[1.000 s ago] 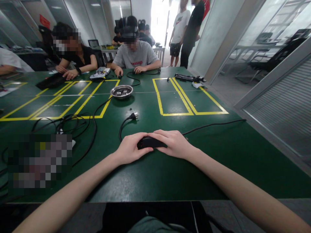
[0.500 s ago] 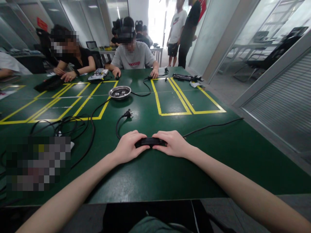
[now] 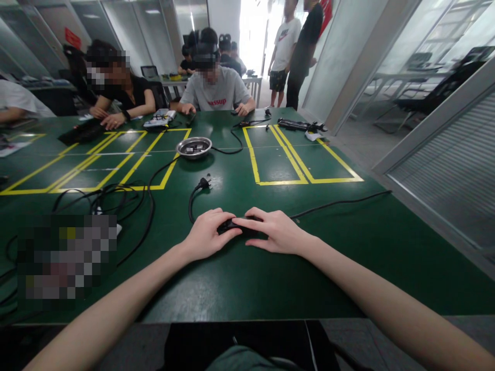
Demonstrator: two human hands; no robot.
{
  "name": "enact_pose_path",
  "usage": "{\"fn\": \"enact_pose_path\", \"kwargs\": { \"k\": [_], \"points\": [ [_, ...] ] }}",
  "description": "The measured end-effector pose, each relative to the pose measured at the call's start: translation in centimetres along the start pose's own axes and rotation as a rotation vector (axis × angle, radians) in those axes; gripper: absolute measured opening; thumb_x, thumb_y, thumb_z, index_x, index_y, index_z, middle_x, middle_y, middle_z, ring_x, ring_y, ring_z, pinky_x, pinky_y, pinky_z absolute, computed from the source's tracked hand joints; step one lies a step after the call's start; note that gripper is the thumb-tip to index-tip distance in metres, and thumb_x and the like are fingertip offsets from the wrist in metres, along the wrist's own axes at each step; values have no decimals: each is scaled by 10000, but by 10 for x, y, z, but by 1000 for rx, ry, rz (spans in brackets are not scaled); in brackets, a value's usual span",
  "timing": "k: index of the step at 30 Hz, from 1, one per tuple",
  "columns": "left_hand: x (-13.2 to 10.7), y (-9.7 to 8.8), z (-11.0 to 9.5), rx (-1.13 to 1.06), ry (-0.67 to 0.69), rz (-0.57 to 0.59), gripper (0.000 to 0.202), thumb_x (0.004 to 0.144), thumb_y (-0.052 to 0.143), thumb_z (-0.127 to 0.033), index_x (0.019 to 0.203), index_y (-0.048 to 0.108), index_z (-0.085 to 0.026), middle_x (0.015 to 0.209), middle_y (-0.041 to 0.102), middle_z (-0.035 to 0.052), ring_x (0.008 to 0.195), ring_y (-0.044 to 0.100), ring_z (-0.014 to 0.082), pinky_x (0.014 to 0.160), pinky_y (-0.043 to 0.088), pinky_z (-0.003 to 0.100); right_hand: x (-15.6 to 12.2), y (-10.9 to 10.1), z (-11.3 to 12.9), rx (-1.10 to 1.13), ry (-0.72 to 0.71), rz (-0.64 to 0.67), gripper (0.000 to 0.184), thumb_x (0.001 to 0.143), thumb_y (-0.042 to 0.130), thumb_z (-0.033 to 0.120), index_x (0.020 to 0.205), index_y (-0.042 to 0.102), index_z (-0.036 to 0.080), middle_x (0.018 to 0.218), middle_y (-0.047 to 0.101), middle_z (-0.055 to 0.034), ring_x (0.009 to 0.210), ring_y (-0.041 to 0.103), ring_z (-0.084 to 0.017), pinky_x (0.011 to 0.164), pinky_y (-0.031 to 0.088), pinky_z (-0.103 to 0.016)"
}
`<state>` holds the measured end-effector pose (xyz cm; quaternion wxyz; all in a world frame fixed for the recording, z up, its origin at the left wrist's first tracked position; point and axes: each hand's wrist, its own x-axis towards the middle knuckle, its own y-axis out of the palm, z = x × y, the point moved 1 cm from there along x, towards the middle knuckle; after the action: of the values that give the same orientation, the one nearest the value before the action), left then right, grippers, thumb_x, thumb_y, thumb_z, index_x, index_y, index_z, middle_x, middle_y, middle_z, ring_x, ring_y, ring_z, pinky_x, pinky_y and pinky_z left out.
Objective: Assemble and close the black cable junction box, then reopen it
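Both my hands rest on a small black box-shaped device [image 3: 229, 225] lying on the green table [image 3: 270, 268]. My left hand [image 3: 204, 238] curls round its left end with closed fingers. My right hand [image 3: 276, 231] covers its right end, fingers stretched over the top and gripping it. Most of the device is hidden under my hands. One black cable runs from it to a plug [image 3: 202, 183] just beyond, and another cable [image 3: 340, 200] trails off to the right.
A metal bowl [image 3: 194, 147] with small parts sits mid-table among yellow tape rectangles [image 3: 278, 181]. Tangled black cables [image 3: 112, 198] lie at left. Two seated people work at the far edge, others stand behind. A black tool [image 3: 299, 124] lies far right.
My right hand has slid left over the device, covering more of it. The plug cable has barely shifted. The seated person opposite has pulled their hands and cable back.
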<state>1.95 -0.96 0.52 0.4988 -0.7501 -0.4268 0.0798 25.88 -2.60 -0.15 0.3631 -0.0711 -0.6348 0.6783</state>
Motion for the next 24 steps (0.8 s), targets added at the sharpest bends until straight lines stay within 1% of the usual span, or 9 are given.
{"fn": "enact_pose_path", "kwargs": {
  "k": [3, 5, 7, 9, 11, 14, 17, 21, 24],
  "points": [
    [-1, 0, 1, -38, -23, 20, 288, 985, 645, -427, 1061, 757, -173, 901, 740, 66, 822, 684, 207, 774, 558, 335, 0, 0, 1, -102, -1, 64, 494, 1016, 616, 344, 1504, 549, 294, 1201, 680, -90, 833, 716, -193, 663, 560, -290],
    [-1, -1, 3, -2, 24, -43, 338, 970, 662, -403, 1224, 732, -191, 1081, 764, 107, 999, 700, 255, 909, 572, 409, 0, 1, -2, -104, 55, 61, 497, 1013, 595, 345, 1503, 552, 277, 1177, 691, -94, 784, 719, -210, 630, 565, -309],
    [-1, -3, 6, 69, 109, -118, 480, 954, 679, -362, 1411, 633, -223, 1354, 704, 139, 1255, 628, 315, 1084, 504, 526, 1, 0, -10, -34, 193, -39, 501, 984, 616, 345, 1476, 576, 263, 1151, 712, -96, 791, 731, -244, 661, 590, -345],
    [-2, -5, 10, 120, 143, -173, 513, 973, 645, -328, 1475, 581, -238, 1484, 627, 141, 1356, 570, 326, 1142, 459, 564, 0, -2, -23, 61, 377, -215, 488, 935, 670, 330, 1415, 614, 265, 1164, 734, -94, 898, 743, -286, 765, 609, -380],
    [-2, -5, 15, 129, 161, -159, 490, 981, 625, -311, 1465, 592, -241, 1467, 643, 134, 1348, 584, 321, 1137, 472, 559, -3, -7, -41, 85, 531, -371, 442, 928, 678, 316, 1361, 623, 245, 1214, 744, -105, 1001, 730, -307, 851, 602, -405],
    [-2, -3, 20, 105, 189, -89, 442, 984, 614, -285, 1424, 629, -242, 1400, 691, 127, 1299, 626, 308, 1113, 501, 546, -13, -22, -69, 61, 745, -567, 368, 986, 590, 362, 1312, 612, 193, 1154, 764, -118, 951, 714, -267, 823, 596, -370],
    [-3, -2, 23, 103, 206, -71, 421, 996, 601, -282, 1412, 637, -231, 1387, 699, 128, 1290, 635, 302, 1107, 509, 549, -25, -43, -92, 17, 902, -730, 429, 1005, 518, 384, 1325, 582, 106, 1237, 728, -185, 1045, 681, -254, 921, 561, -357],
    [-3, 0, 24, 109, 187, -61, 397, 990, 615, -292, 1377, 658, -216, 1357, 719, 124, 1271, 646, 301, 1088, 520, 549, -41, -68, -109, -40, 1027, -832, 473, 959, 529, 352, 1335, 571, 68, 1297, 681, -243, 1136, 649, -278, 1008, 507, -392],
    [-3, 1, 24, 106, 154, -45, 391, 983, 628, -294, 1362, 668, -208, 1338, 729, 124, 1266, 645, 303, 1089, 516, 547, -58, -78, -118, -126, 1140, -833, 473, 927, 544, 340, 1330, 582, 95, 1238, 697, -218, 1113, 658, -298, 979, 508, -413]
  ]
}}
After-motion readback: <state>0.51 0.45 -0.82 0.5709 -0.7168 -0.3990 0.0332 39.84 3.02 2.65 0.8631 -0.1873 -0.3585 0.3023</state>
